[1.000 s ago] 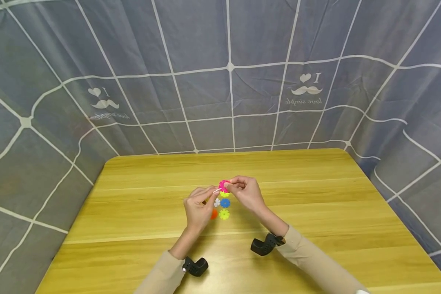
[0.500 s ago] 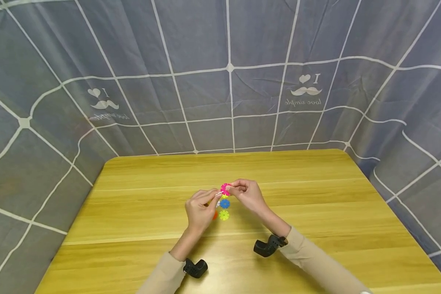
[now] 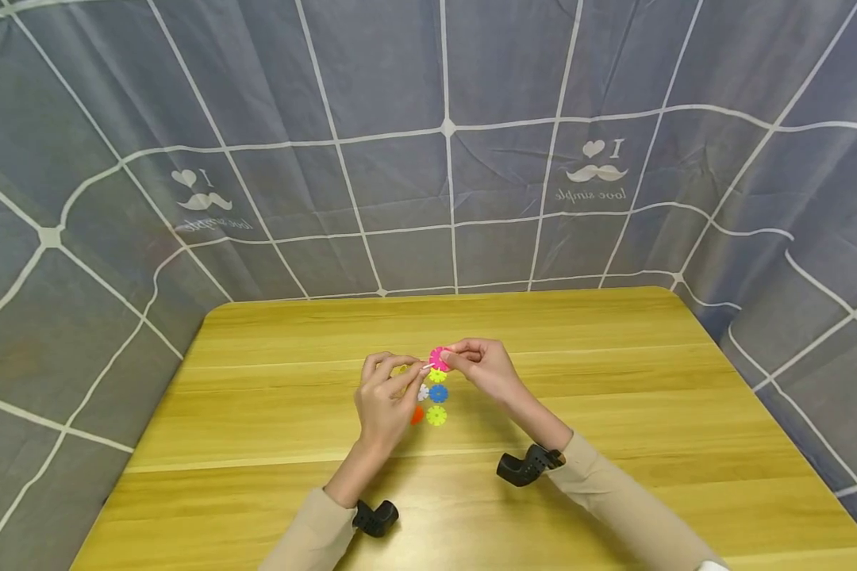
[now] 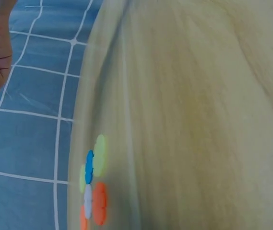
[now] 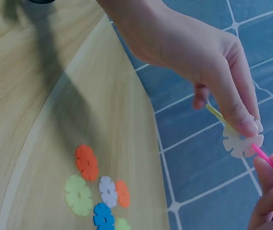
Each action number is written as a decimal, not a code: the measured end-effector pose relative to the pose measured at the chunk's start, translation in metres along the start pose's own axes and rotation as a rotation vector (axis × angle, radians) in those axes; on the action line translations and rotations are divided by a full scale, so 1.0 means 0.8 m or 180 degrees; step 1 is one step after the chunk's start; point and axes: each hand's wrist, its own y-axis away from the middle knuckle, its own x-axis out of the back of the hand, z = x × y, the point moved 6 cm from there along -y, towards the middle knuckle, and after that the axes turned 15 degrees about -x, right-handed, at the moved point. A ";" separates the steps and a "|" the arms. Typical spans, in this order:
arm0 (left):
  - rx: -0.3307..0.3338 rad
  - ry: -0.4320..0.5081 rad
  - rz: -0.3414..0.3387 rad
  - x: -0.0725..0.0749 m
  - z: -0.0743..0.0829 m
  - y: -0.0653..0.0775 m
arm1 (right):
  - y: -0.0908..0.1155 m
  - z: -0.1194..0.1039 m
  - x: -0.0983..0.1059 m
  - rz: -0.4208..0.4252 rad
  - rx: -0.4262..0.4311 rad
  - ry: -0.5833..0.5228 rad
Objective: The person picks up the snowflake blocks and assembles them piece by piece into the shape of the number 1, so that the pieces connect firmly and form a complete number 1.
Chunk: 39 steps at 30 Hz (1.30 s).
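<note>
My left hand (image 3: 384, 400) pinches a white disc (image 5: 233, 144), my right hand (image 3: 491, 371) a pink disc (image 3: 436, 357); a skewed push could slip.

A wood-grain desk (image 3: 614, 381) has rounded far corners. Behind it hangs a grey, white-lined curtain (image 3: 386, 190) printed with hearts (image 3: 593, 149) and moustaches (image 3: 597, 174).

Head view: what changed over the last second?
On the left hand, the non-pinching fingers lifted and spread. The right hand and its pink disc shifted slightly right. Nothing visibly gripped or released; left keeps pinching the white disc. Blue disc unmoved on the table.
</note>
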 end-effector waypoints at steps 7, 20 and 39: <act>-0.0138 0.0088 0.0090 0.007 0.002 -0.009 | 0.000 -0.005 -0.001 -0.0049 0.0076 0.0034; -0.0170 0.0201 0.0353 0.002 0.015 -0.013 | 0.021 -0.019 0.000 0.0233 0.0113 -0.0061; -0.0339 0.0400 0.0546 -0.009 0.015 -0.009 | 0.014 0.002 -0.005 0.0056 -0.0082 -0.0627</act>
